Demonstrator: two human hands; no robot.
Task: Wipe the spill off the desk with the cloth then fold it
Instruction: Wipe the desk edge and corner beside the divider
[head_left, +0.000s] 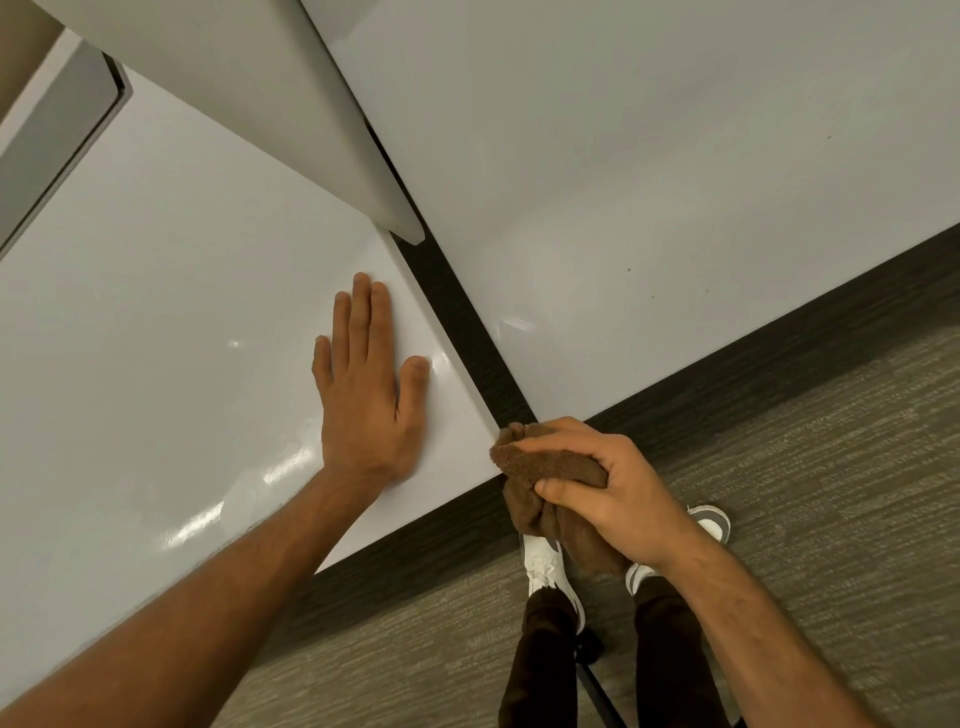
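— Looking at the brown cloth (550, 467): bunched in the right hand (618, 499), fingers and thumb curled round it, just off the near corner of the white desk (156, 291), a loose tail hanging below the fist toward the white shoes (545, 566).

— And the left hand (369, 395)?

— Flat on the desk top near that corner, fingers straight and close together, gripping nothing, only resting or pressing.

— Any spill showing?

— Hard to say. Glossy streaks near the left wrist, perhaps wet film, perhaps only light on the surface.

— Handling, then?

— Judging by the nap and the droop: soft terry, light, limp, no stiffness at all, not fragile. Probably a little heavier and clingier if damp. Unlikely to slip from a fist, likely to slide easily over that slick top.

— Where to take hold for folding?

— Not by the wad. Better spread flat on the desk first, then pinched at two neighbouring corners, one per hand, and brought over edge to edge.
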